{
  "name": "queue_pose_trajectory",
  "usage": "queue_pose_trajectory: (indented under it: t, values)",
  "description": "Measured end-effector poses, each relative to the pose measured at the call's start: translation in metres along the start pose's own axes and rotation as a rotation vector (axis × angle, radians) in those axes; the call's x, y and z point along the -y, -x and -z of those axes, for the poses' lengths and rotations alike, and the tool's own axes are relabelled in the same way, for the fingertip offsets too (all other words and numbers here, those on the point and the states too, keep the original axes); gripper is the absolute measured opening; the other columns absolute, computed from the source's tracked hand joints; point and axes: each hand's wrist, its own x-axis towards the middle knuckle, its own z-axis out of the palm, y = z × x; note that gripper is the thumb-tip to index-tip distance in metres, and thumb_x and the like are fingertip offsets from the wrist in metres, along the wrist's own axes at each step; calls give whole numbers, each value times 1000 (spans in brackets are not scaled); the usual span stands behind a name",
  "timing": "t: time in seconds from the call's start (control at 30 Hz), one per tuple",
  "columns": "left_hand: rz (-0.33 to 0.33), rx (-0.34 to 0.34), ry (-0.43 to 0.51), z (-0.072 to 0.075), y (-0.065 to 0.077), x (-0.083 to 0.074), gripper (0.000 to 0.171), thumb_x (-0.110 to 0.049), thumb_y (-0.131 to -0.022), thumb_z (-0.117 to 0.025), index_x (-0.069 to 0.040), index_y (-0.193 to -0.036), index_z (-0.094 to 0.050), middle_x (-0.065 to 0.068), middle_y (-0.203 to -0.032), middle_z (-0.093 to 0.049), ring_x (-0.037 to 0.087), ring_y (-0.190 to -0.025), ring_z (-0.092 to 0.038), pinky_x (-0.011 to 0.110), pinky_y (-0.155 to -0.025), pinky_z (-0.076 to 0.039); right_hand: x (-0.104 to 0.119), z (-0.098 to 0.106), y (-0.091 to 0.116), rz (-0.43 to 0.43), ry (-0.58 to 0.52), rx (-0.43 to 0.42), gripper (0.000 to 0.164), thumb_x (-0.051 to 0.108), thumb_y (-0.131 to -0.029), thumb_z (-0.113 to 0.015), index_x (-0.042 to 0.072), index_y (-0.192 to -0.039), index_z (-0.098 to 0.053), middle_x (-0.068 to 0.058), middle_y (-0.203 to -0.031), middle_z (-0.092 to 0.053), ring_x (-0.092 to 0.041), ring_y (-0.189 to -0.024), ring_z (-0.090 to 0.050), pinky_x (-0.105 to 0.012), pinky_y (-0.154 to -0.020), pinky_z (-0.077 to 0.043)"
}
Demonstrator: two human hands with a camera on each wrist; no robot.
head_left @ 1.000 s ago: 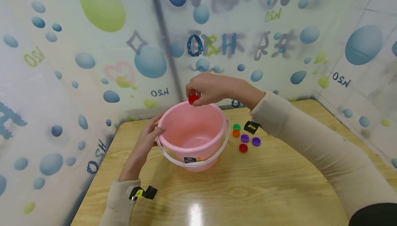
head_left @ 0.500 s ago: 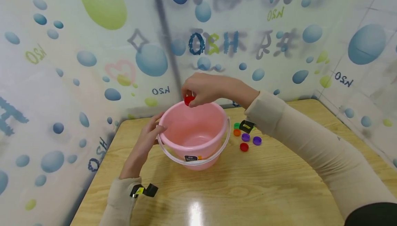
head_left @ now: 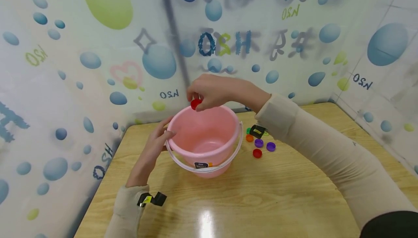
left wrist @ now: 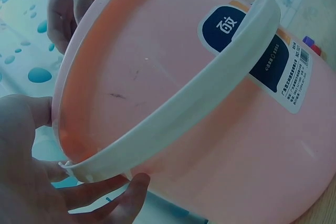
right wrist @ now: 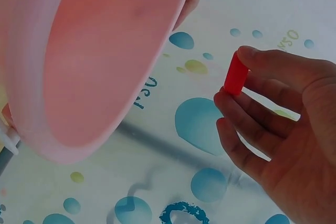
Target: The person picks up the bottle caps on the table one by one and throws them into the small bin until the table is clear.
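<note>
A pink bucket (head_left: pixel 205 154) stands on the wooden table, its white handle (left wrist: pixel 184 100) lowered against the front. My left hand (head_left: pixel 153 145) grips its left rim; in the left wrist view the thumb lies at the rim and the fingers are outside, under the handle's end. Above the bucket's back rim, my right hand (head_left: pixel 213 91) pinches a red bottle cap (head_left: pixel 196 104) between thumb and fingertips. The right wrist view has this cap (right wrist: pixel 236 73) edge-on, apart from the bucket.
Right of the bucket lie several loose caps: a red one (head_left: pixel 257 153), purple ones (head_left: pixel 270 146), an orange one (head_left: pixel 249 138) and a green one (head_left: pixel 249 131), partly hidden by the right wrist camera (head_left: pixel 257 131). A patterned curtain (head_left: pixel 156 20) hangs behind the table (head_left: pixel 261 201).
My right hand has drifted a little left along the bucket's back rim, still pinching the red bottle cap. The left hand keeps its grip, and the bucket stays in place.
</note>
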Motion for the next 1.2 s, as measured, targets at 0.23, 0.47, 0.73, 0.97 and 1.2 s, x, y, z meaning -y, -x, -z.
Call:
queue_pose_trajectory:
  t: [0.23,0.47,0.73,0.97,1.2]
  values:
    - [-9,-3,10,-1,0,-1,57,-29,-103,-53,-28,-159,-41,18,-144,-59,24,-103,-68,31,-81,-59,1,1,0,-2,3,-5,31,29,-91,-78,13,-117,-73,-2,-109,-71,-18,-98,-64,-29,-84,-58]
    - [-7,-2,7,0,-1,1,57,-29,-103,-53,-29,-158,-41,18,-143,-59,27,-104,-68,31,-81,-59,-1,0,2,-17,4,10,34,32,-88,-82,15,-117,-74,0,-107,-70,-17,-98,-62,-29,-84,-56]
    - [0,-5,2,-1,-1,1,57,-29,-103,-52,-30,-159,-40,16,-146,-58,27,-106,-67,31,-82,-59,-11,-4,9,-18,-12,11,30,29,-89,-81,15,-116,-74,0,-108,-72,-18,-100,-64,-30,-86,-57]
    - [10,0,14,-2,2,0,58,-29,-102,-53,-28,-159,-40,16,-149,-56,26,-106,-66,31,-82,-58,-35,-12,25,-39,-28,2,33,31,-92,-78,14,-120,-72,0,-114,-72,-18,-105,-66,-33,-90,-58]
    - [-9,1,8,-1,1,3,58,-29,-103,-52,-29,-159,-39,16,-149,-56,25,-103,-68,32,-82,-59,-58,-15,46,-50,-83,-64,32,31,-92,-77,14,-119,-72,-1,-117,-73,-18,-105,-68,-36,-91,-58]
